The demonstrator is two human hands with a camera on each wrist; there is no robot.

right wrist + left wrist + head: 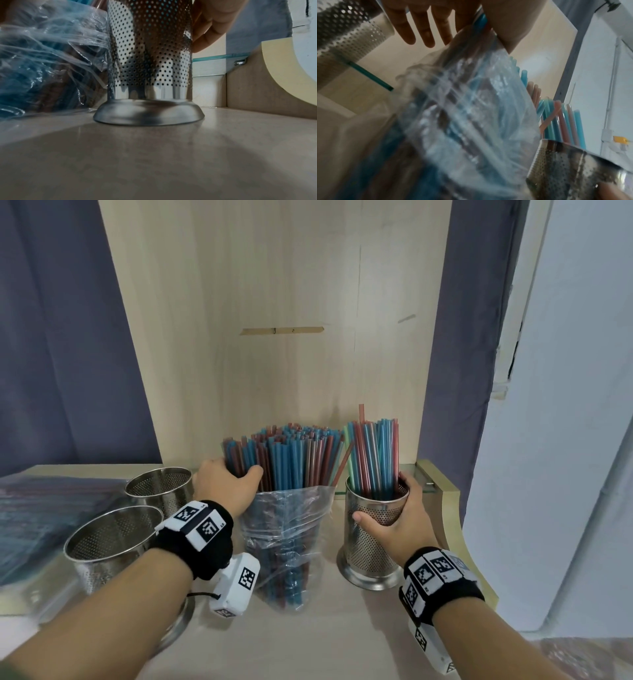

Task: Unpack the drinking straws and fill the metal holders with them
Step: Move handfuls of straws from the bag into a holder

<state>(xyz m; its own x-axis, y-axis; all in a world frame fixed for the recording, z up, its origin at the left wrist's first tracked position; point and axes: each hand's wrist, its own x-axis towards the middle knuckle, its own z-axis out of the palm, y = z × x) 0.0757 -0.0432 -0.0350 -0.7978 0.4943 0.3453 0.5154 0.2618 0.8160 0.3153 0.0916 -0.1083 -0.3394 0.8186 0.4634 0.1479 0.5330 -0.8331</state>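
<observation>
A clear plastic bag (pixel 287 529) stands upright in the middle of the counter, rolled down around a thick bundle of blue and red straws (pixel 291 453). My left hand (pixel 239 474) grips a handful of these straws at the bundle's left side, thumb in front; the left wrist view shows that hand (pixel 462 24) above the bag (pixel 462 115). My right hand (pixel 394 515) wraps around a perforated metal holder (pixel 370 546) partly filled with upright straws (pixel 373 453). The right wrist view shows this holder (pixel 150 54) standing flat, fingers (pixel 209 29) behind it.
Two empty metal holders (pixel 161 484) (pixel 109 539) stand at the left, under and beside my left forearm. A flat blurred pack (pixel 41 515) lies further left. The wooden back panel (pixel 274 337) is close behind. A raised curved ledge (pixel 448 508) and a glass strip (pixel 214 57) bound the right.
</observation>
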